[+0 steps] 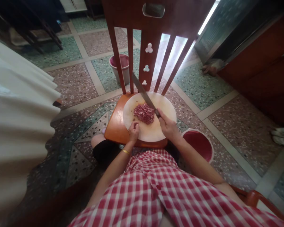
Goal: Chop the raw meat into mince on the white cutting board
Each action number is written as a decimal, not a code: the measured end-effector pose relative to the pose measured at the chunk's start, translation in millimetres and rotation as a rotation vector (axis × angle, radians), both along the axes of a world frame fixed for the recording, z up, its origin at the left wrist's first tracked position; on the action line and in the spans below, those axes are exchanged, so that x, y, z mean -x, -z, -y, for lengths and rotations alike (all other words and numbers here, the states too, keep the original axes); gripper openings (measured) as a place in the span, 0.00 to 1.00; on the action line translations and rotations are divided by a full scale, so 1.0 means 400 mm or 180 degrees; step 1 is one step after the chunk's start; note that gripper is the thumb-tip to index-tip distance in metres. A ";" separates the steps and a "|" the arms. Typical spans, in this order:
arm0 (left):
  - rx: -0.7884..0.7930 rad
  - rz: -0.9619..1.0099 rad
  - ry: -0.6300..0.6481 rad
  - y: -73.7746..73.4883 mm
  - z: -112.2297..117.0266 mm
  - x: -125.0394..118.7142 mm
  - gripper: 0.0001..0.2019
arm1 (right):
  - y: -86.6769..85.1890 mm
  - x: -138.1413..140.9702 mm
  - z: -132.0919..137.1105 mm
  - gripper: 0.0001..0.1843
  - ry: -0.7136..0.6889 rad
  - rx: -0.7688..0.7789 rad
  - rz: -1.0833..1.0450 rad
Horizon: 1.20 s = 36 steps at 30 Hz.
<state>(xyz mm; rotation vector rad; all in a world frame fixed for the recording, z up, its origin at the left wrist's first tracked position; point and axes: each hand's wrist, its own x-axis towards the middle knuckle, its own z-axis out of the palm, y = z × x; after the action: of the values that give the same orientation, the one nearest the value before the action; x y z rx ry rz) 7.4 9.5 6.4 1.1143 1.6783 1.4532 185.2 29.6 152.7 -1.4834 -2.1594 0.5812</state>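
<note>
A round white cutting board point(163, 108) lies on the seat of a wooden chair point(115, 127) in front of me. A small heap of chopped red meat point(144, 113) sits in the board's middle. My right hand point(168, 124) is closed round the handle of a long knife point(143, 92), whose blade slants up and left over the meat toward the chair back. My left hand point(133, 130) rests on the board's near edge just below the meat, fingers curled in. I cannot see anything in it. A gold bangle circles that wrist.
A red bucket point(198, 145) stands on the floor at the chair's right. A second pink-rimmed bucket point(120, 66) stands behind the chair back. White cloth point(19, 110) hangs at the left. A dark wooden cabinet point(262, 69) fills the right. Patterned terrazzo floor all around.
</note>
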 end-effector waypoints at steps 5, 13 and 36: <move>-0.0001 0.0001 -0.0031 -0.007 0.001 -0.002 0.08 | 0.066 -0.001 -0.007 0.25 0.0036 0.0572 0.0693; 0.0005 -0.0104 0.0020 0.001 0.001 -0.001 0.09 | 0.031 -0.015 -0.014 0.27 0.0122 0.0000 -0.0009; -0.0003 -0.0048 0.0102 0.000 0.003 0.000 0.08 | 0.025 0.015 -0.001 0.25 -0.0101 0.0217 -0.0047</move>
<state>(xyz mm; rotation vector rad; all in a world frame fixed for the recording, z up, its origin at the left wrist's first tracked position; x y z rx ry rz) 7.5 8.2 6.5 1.1502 1.6627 1.4293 179.1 29.8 142.9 -1.4778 -2.1755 0.6811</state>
